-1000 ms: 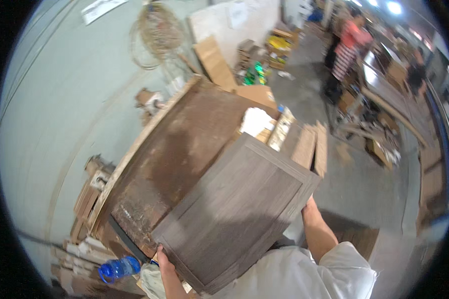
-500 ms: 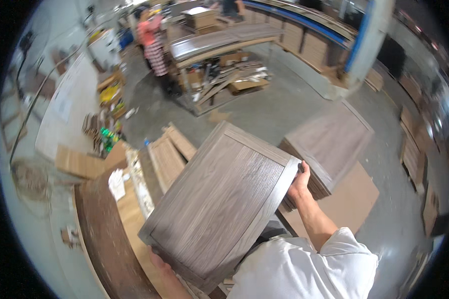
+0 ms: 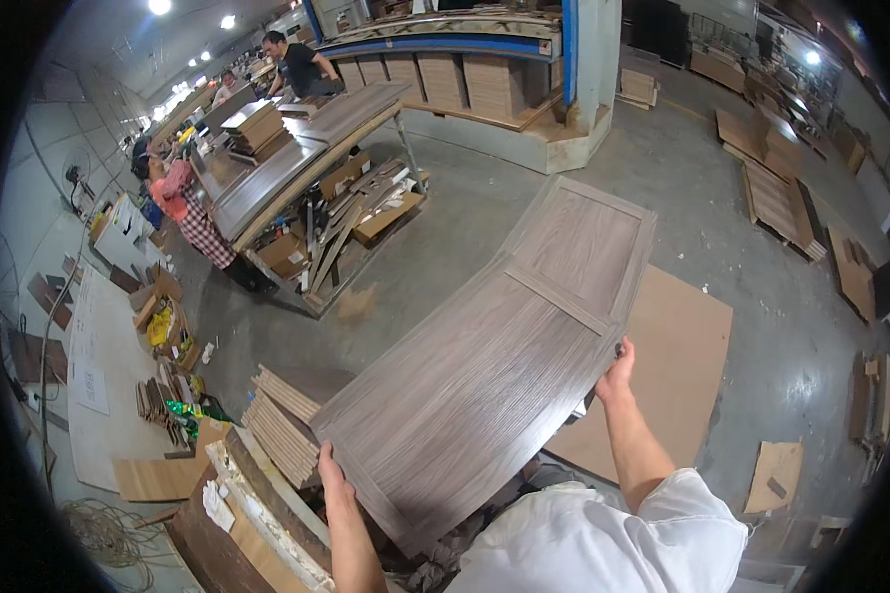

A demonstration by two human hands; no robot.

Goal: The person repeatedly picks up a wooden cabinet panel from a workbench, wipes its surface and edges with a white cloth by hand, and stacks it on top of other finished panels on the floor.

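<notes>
The left hand [image 3: 332,472] curls its grip over the near lower edge of a long grey wood-grain door panel [image 3: 494,366], fingers pressed onto the face with the thumb hidden beneath. The right hand [image 3: 616,371] pinches the panel's right long edge about midway up, thumb on top, fingers wrapped under the rim. Between the two grips the panel is carried clear of the floor, face up and roughly flat — its long axis runs from the person's lower left away to the upper right, so the far framed end [image 3: 588,232] hangs well beyond either hand. The left hand sits at the near corner; the right is nearer the panel's middle and closer to the weight.

Below the right arm a tan sheet of board [image 3: 677,366] lies on the concrete floor [image 3: 465,237]. Just beside the left hand stands a stack of thin slats [image 3: 282,415] — and beyond it a long counter [image 3: 287,148] with people working at it.
</notes>
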